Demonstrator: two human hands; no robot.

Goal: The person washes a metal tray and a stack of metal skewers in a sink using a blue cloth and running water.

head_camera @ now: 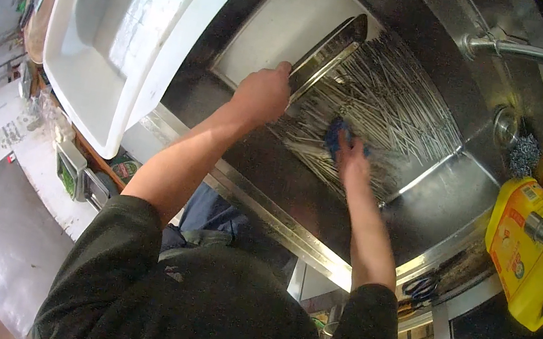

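My left hand (266,90) grips the near end of a shallow metal tray (325,57), held tilted over a stainless steel sink (292,205). Many thin metal skewers or rods (401,100) lie in a layer in the sink, partly on a pale flat board or tray (274,24). My right hand (352,156), slightly blurred, holds a blue scrubbing pad or cloth (336,134) against the skewers. The far end of the metal tray reaches over the upper part of the skewer layer.
A large white plastic tub (147,57) stands at the left edge of the sink. On the right are a yellow plastic jug (527,250), a steel wool scourer (524,155), a metal pipe (528,52) and scissors (421,289). The sink's front rim (274,218) runs before my body.
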